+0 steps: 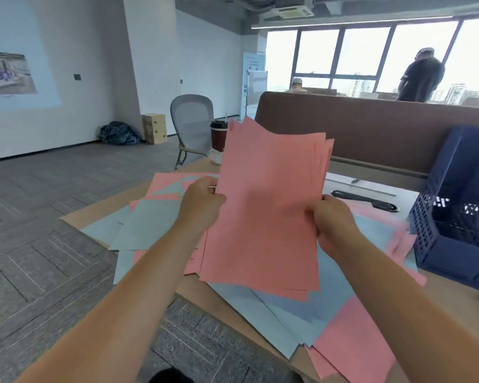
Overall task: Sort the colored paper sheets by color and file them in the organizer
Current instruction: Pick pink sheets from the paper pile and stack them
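The tabletop (194, 297) carries a wide, untidy spread of loose sheets: blue-grey sheets (150, 225) and pink sheets (354, 344) overlap at all angles, and some hang past the near edge. The dark blue organizer (451, 255) stands on the right of the tabletop, its perforated wall just beside the spread. What I can see of its compartments looks dark, and I cannot tell whether any paper is filed there.

The pink stack (268, 211) is held up above the spread, tilted towards the camera. Its upper corners are fanned and its lower edge is ragged, so the sheets are not yet squared. The left hand (202, 201) is clamped on the stack's left edge and the right hand (332, 219) on its right edge, each with fingers curled round the paper and the two hands well apart across its width.

The step in hand seems to be gathering and truing the pinks. To do it well:

- Loosen both grips slightly.
- Stand the stack on its lower edge on a bare patch of tabletop.
- Tap until the edges line up, then turn it and tap a side edge.
- Keep the grip light, because thin paper creases under a hard pinch.

Many pinks lie among the blues, so filing is probably some way off.
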